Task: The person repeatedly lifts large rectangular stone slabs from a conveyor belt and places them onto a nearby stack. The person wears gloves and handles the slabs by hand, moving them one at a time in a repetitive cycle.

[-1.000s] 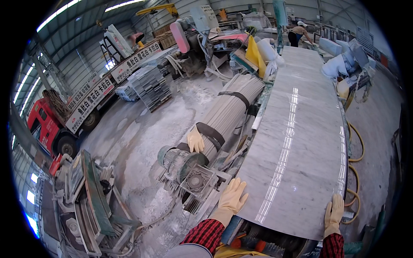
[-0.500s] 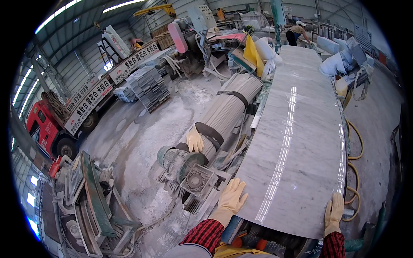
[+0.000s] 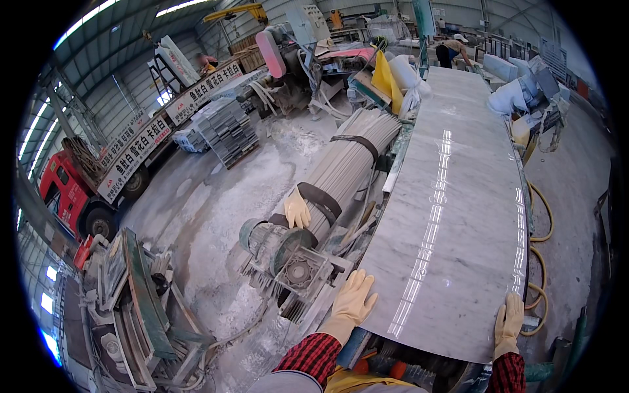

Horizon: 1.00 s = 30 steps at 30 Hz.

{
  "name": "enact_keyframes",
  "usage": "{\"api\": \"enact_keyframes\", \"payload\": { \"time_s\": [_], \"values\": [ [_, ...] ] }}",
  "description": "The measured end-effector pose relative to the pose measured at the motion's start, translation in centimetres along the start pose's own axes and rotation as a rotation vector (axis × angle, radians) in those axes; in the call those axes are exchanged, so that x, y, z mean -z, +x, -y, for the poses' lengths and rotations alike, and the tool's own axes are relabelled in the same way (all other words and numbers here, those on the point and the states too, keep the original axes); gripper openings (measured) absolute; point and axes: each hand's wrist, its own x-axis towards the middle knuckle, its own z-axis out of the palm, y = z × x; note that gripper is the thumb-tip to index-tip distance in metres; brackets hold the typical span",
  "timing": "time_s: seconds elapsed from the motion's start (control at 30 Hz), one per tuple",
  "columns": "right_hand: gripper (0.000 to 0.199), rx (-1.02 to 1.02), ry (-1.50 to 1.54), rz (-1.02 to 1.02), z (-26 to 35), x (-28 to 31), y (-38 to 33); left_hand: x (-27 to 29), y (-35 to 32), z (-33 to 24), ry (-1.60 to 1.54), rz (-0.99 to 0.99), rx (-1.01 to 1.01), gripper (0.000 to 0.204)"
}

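A long polished slab of grey-white stone (image 3: 452,216) stretches away from me, its glossy face streaked with reflected light. My left hand (image 3: 352,301), in a cream rubber glove, rests at the slab's near left corner with fingers stretched out and thumb apart. At the near right edge, my right hand (image 3: 508,322) lies in a matching glove, fingers extended along the rim. Neither palm shows. Red checked sleeves cover both forearms. Under the slab's near end, dark rollers (image 3: 419,367) and orange round parts are partly visible.
Left of the slab stands a dusty motor (image 3: 278,249), beside a strapped bundle of pale strips (image 3: 341,170) with a loose glove (image 3: 297,209). Scrap frames (image 3: 144,308) lie lower left. A yellow hose (image 3: 540,262) coils at right. Another person (image 3: 452,51) bends near the far end.
Both hands stay where they were on the slab. The distant person has bent slightly lower.
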Motion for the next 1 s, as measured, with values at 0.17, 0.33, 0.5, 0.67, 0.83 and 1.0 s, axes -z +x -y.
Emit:
{"api": "enact_keyframes", "payload": {
  "time_s": [0.17,0.33,0.5,0.67,0.83,1.0],
  "values": [
    [0.044,-0.016,-0.024,0.008,0.0,-0.1,-0.2,-0.1,-0.2,0.1,0.002,-0.008,-0.001,0.055],
    [0.046,-0.012,-0.01,0.009,-0.1,0.0,-0.4,-0.1,-0.4,0.1,0.007,-0.011,0.005,0.055],
    [0.045,0.013,-0.021,-0.023,-0.4,-0.4,-0.7,0.0,-0.5,0.0,0.01,0.0,0.011,0.055],
    [0.043,0.011,0.002,-0.032,-0.1,-0.1,-0.9,0.1,-0.8,0.1,0.006,-0.01,0.006,0.054],
    [0.043,0.0,0.006,-0.021,0.0,0.1,-1.1,0.0,-1.0,0.2,0.003,-0.021,-0.006,0.053],
    [0.043,-0.049,0.002,0.032,0.6,0.6,-1.0,0.1,-1.1,0.1,0.001,-0.022,-0.001,0.053]
  ]
}}
